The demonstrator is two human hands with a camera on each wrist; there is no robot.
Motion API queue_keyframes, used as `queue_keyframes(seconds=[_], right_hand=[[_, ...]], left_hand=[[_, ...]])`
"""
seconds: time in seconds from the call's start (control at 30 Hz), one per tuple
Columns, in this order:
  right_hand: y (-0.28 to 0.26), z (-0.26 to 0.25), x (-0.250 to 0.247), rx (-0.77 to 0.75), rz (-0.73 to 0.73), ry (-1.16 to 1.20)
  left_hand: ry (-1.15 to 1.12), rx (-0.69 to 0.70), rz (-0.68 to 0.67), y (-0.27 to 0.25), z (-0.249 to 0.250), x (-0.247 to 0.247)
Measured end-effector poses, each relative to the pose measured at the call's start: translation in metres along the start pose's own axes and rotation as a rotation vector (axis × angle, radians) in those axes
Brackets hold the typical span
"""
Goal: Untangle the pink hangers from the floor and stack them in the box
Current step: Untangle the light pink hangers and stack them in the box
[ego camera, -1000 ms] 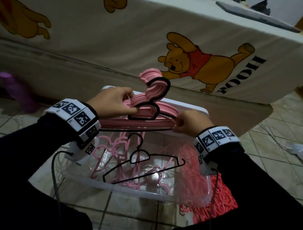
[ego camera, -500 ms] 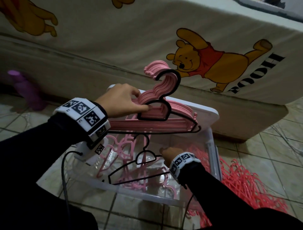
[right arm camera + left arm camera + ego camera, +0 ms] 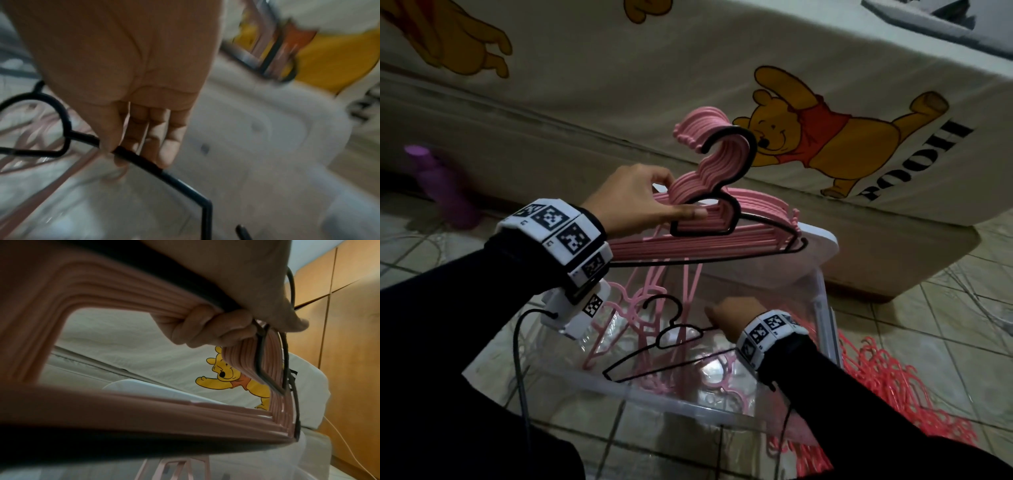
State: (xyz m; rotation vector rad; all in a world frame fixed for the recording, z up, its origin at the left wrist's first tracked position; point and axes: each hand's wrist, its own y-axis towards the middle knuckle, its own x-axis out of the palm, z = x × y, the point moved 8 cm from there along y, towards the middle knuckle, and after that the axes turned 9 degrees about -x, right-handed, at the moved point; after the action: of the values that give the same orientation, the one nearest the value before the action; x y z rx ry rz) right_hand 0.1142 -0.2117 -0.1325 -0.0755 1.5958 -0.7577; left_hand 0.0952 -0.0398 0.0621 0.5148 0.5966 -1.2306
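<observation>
My left hand (image 3: 678, 198) grips a thick stack of pink hangers (image 3: 705, 236) by the neck below the hooks, with one black hanger at its front. It holds the stack level above the clear plastic box (image 3: 654, 401). The left wrist view shows my curled fingers (image 3: 205, 331) wrapped round the stack (image 3: 123, 410). My right hand (image 3: 717, 315) is down inside the box. There, thumb and fingers pinch the shoulder bar of a loose black hanger (image 3: 174, 177), which lies on several loose pink hangers (image 3: 640, 308).
A bed with a Pooh-print sheet (image 3: 825, 144) stands right behind the box. The box's white lid (image 3: 822, 240) leans against it. A tangle of red-pink hangers (image 3: 887, 387) lies on the tiled floor right of the box. A purple bottle (image 3: 445, 192) stands far left.
My right hand let go of the stack's right end and dropped into the box onto the black hanger. My left hand now carries the stack alone, slightly higher.
</observation>
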Motion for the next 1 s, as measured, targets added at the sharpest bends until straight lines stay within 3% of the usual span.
queue_keyframes(seconds=[0.2,0.47,0.67,1.0], right_hand=[[-0.047,0.02,-0.071,0.047,0.17,0.013],[-0.111,0.046,-0.133,0.126,0.524,0.154],[-0.126,0.057,-0.15,0.213,0.648,0.175],[-0.121,0.045,-0.158,0.157,0.789,0.142]], left_hand=[[-0.036,0.008,0.052,-0.003,0.0,-0.009],[-0.056,-0.007,0.02,-0.002,-0.003,-0.006],[-0.03,-0.017,-0.067,-0.004,-0.001,0.008],[0.041,-0.004,-0.118,-0.004,-0.001,0.013]])
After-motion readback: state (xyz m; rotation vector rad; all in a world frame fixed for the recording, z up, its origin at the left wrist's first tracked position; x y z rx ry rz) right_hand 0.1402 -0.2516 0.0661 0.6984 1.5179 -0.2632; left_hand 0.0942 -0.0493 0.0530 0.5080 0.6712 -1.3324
